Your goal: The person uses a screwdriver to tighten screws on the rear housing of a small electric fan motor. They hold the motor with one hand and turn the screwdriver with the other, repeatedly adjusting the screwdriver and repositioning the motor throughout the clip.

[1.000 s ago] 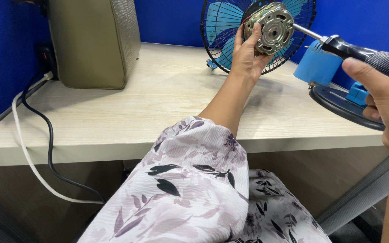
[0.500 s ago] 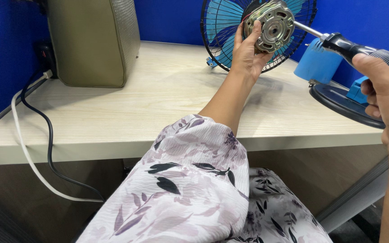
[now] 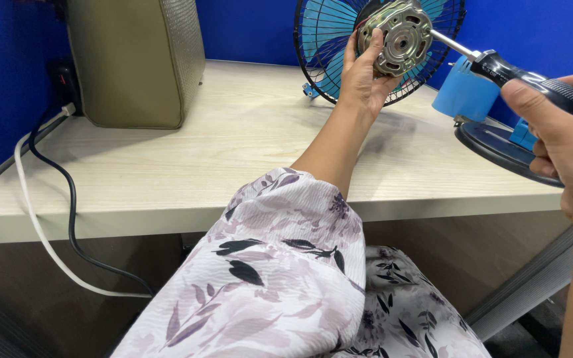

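Note:
My left hand (image 3: 362, 78) holds a round metal fan motor (image 3: 398, 36) up above the table, fingers wrapped round its left side. My right hand (image 3: 568, 136) grips the black handle of a screwdriver (image 3: 524, 75), whose thin shaft reaches the motor's right face. Behind the motor stands a black wire fan guard with blue blades (image 3: 329, 40). A blue fan housing (image 3: 467, 93) and a dark round fan base (image 3: 499, 149) lie under the screwdriver at the table's right edge.
A light wooden table (image 3: 187, 159) runs across the view with blue walls behind. An olive boxy bag (image 3: 134, 59) stands at the back left. Black and white cables (image 3: 48, 219) hang off the left edge. My floral sleeve and lap fill the foreground.
The motor and both hands stay almost in place. My right hand has shifted slightly along the screwdriver handle while the tip remains at the motor.

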